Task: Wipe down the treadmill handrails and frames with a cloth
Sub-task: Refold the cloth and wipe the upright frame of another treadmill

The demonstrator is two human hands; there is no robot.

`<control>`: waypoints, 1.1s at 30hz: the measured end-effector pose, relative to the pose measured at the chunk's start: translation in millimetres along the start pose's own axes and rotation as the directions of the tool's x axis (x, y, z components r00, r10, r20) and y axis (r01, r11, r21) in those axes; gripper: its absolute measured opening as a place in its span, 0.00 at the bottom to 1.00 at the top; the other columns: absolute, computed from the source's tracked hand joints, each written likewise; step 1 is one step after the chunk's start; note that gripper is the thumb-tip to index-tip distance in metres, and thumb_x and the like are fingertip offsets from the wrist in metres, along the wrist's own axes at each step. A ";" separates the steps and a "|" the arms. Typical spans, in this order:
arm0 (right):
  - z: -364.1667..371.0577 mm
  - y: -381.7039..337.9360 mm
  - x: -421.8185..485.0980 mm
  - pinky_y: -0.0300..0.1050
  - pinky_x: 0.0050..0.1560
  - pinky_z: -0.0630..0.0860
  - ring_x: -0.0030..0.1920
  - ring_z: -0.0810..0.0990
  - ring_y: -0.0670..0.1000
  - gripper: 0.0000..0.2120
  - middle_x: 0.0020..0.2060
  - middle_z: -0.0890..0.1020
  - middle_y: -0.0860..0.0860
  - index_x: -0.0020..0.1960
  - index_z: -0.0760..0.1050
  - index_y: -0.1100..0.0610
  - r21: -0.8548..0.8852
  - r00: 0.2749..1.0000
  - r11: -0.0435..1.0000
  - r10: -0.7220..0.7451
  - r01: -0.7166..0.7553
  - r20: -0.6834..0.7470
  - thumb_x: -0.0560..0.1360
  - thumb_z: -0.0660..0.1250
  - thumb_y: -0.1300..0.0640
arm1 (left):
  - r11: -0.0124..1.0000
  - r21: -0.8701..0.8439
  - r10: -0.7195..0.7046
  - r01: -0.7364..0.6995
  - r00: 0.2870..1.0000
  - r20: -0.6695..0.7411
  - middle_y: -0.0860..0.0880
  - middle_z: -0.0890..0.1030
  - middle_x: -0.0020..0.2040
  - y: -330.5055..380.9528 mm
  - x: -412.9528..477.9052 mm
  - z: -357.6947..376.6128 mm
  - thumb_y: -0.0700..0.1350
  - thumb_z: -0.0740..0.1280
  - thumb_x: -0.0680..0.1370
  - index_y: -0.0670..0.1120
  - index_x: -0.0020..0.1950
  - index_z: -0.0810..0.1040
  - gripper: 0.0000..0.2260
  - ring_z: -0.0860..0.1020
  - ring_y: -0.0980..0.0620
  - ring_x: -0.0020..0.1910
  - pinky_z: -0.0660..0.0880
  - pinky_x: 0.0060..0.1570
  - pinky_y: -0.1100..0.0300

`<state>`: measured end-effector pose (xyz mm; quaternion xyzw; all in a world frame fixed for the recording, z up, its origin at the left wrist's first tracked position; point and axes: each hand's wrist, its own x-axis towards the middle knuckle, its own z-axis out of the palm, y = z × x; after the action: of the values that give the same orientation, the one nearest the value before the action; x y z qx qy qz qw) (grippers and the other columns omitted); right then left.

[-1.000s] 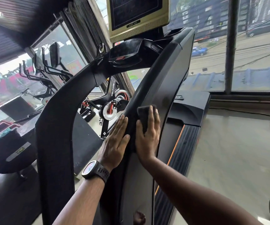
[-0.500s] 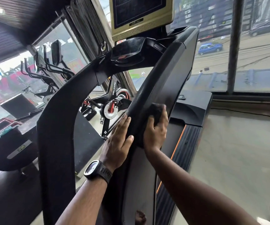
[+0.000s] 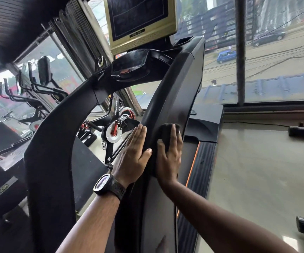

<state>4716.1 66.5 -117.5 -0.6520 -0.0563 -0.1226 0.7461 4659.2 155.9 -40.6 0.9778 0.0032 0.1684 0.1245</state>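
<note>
While I work the right upright, these are the readings, largest item first.

Treadmill frame: black right upright, rising to the console; my wipe path runs along its length.
Left upright: not yet under the cloth in this view; I judge it remains to be wiped.
Left hand: flat and spread, palm braced on the inner edge of the right upright, holding nothing.
Right hand: fingers flat, pressing the cloth against the upright's face.
Cloth: dark, folded, trapped under my right fingertips, touching the frame.
Technique: keep the palm flat, keep even pressure, overlap each stroke, follow the curve toward the console.
Change: half a second ago my right hand was curled around the cloth; now the fingers lie extended over it.
</note>
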 end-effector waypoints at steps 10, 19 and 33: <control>-0.9 0.4 33.0 0.48 0.74 0.62 0.79 0.61 0.49 0.30 0.80 0.60 0.43 0.80 0.57 0.40 0.020 0.999 1.000 -0.024 0.023 0.024 0.79 0.56 0.42 | 0.998 0.014 -0.057 0.057 0.998 -0.004 0.52 0.52 0.81 11.8 40.9 5.5 0.53 0.57 0.76 0.48 0.81 0.53 0.34 0.47 0.61 0.79 0.49 0.78 0.59; 1.8 -6.0 50.3 0.51 0.74 0.60 0.78 0.61 0.50 0.27 0.80 0.60 0.43 0.80 0.56 0.38 0.006 0.997 0.998 0.057 -0.057 0.043 0.81 0.55 0.43 | 0.994 0.040 -0.098 0.098 0.995 0.002 0.55 0.51 0.81 14.0 57.0 4.2 0.53 0.58 0.75 0.49 0.81 0.53 0.35 0.46 0.65 0.78 0.47 0.75 0.67; 1.3 7.2 90.5 0.51 0.74 0.61 0.80 0.58 0.51 0.28 0.79 0.62 0.43 0.79 0.57 0.38 -0.084 0.973 0.974 -0.203 0.213 0.112 0.79 0.57 0.43 | 0.993 0.039 -0.112 0.112 0.994 -0.009 0.61 0.52 0.78 18.9 59.5 2.1 0.50 0.61 0.74 0.51 0.81 0.56 0.34 0.46 0.72 0.75 0.46 0.72 0.72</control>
<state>4805.3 58.8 -102.2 -0.6829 -0.1567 -0.1687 0.6932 4715.4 140.0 -18.3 0.9778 0.0616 0.1646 0.1145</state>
